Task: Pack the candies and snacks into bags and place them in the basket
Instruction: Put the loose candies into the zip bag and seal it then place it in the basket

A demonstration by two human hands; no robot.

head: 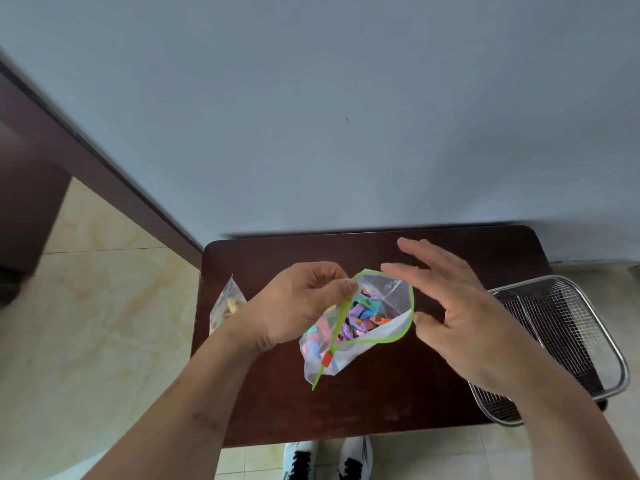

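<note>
Over the counter [450, 403], the left hand [298, 306] pinches the rim of the candy-filled zip bag [349, 327] while the right hand [460, 317] hovers spread and empty beside its gaping mouth; packing looks done, so next comes sliding the zipper shut, then the wire basket [588, 327].

two bags [349, 327] [227, 304], one wire basket [568, 327], one table [381, 403], two hands [298, 303] [460, 317]

Dark wooden table [485, 251], pale blue wall [346, 98], beige tiled floor [104, 306]
</note>
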